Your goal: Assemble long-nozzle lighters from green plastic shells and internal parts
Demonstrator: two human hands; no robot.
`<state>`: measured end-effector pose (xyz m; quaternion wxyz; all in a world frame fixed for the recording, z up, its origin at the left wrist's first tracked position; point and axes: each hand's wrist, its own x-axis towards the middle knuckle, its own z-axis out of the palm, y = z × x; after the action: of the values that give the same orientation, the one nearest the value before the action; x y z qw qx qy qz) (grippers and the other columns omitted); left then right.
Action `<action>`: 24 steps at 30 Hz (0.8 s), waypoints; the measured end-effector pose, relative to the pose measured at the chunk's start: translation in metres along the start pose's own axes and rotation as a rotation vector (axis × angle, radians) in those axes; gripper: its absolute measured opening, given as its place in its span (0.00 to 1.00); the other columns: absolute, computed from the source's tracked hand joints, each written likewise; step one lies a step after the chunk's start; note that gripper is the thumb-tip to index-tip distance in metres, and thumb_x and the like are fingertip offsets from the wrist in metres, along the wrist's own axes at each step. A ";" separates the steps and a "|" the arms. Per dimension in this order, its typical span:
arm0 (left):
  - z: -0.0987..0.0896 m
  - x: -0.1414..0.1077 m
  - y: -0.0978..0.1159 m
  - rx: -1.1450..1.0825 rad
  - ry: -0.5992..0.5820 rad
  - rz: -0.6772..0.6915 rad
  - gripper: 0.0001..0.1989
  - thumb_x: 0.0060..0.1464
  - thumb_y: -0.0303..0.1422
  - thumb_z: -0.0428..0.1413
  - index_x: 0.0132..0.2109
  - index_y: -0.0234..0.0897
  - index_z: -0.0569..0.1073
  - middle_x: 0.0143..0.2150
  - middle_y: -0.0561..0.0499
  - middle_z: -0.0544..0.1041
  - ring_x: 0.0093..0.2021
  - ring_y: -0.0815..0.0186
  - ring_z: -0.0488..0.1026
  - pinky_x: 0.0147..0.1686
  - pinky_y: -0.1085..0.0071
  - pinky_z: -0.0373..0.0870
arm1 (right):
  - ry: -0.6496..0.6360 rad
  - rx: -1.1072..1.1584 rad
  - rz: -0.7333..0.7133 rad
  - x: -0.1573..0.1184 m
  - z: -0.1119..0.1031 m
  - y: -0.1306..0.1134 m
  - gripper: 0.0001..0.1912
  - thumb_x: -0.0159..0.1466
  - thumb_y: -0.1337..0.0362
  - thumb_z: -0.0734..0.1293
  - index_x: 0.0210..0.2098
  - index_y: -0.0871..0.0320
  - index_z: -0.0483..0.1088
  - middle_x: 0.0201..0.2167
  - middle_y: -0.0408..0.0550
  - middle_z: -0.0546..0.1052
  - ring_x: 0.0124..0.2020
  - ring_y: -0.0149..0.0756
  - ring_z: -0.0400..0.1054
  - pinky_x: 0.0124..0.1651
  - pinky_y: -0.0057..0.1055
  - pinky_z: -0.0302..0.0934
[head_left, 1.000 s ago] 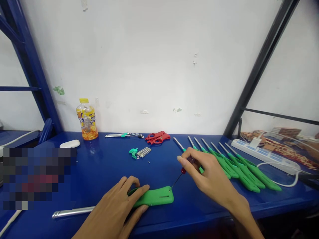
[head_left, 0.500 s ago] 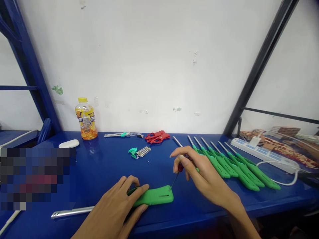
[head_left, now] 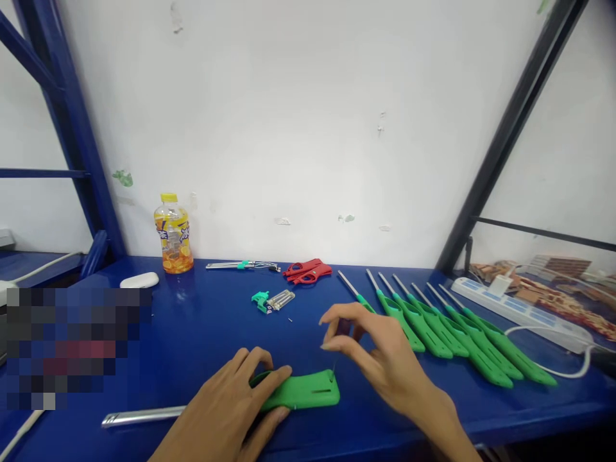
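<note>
A green lighter (head_left: 310,390) lies on the blue table near its front edge, its metal tube (head_left: 144,416) pointing left. My left hand (head_left: 235,398) is closed around the lighter's middle and presses it to the table. Above the handle's right end, my right hand (head_left: 380,353) has its fingers curled around a dark screwdriver, mostly hidden by the fingers. The screwdriver's thin shaft (head_left: 334,367) reaches down to the hole at the handle's end corner.
Several green lighters (head_left: 433,327) lie side by side at the right, near a white power strip (head_left: 524,312). Red shell halves (head_left: 308,271), metal tube parts (head_left: 235,264), small teal pieces (head_left: 261,300) and a bottle (head_left: 174,237) stand or lie farther back.
My right hand's fingers have shifted on the screwdriver, and its handle is now more hidden. The view has shifted slightly. My left hand still holds the lighter in place.
</note>
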<state>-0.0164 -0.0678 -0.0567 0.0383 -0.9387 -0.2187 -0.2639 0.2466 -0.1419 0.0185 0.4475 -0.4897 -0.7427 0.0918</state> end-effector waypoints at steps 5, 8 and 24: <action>0.017 -0.001 -0.013 0.141 -0.007 0.083 0.24 0.65 0.44 0.66 0.65 0.49 0.73 0.51 0.50 0.80 0.44 0.56 0.81 0.43 0.64 0.83 | 0.021 -0.059 -0.135 -0.002 -0.006 0.000 0.21 0.80 0.61 0.59 0.67 0.35 0.70 0.48 0.41 0.85 0.43 0.36 0.82 0.47 0.26 0.76; 0.020 0.002 -0.015 0.142 -0.051 0.060 0.24 0.64 0.50 0.66 0.63 0.50 0.75 0.48 0.50 0.79 0.40 0.58 0.79 0.39 0.66 0.82 | 0.149 -0.165 -0.117 -0.003 -0.009 0.010 0.13 0.74 0.57 0.70 0.57 0.38 0.78 0.37 0.40 0.85 0.33 0.36 0.81 0.37 0.24 0.75; -0.001 0.003 -0.001 -0.006 0.031 0.014 0.18 0.73 0.37 0.54 0.66 0.50 0.73 0.53 0.48 0.79 0.49 0.55 0.80 0.46 0.61 0.83 | -0.049 -0.131 -0.034 -0.004 -0.021 -0.006 0.22 0.81 0.62 0.59 0.71 0.42 0.66 0.51 0.46 0.82 0.49 0.39 0.77 0.56 0.35 0.69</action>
<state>-0.0154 -0.0661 -0.0546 0.0406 -0.9361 -0.2105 -0.2788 0.2594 -0.1542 0.0323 0.3978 -0.5029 -0.7659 0.0473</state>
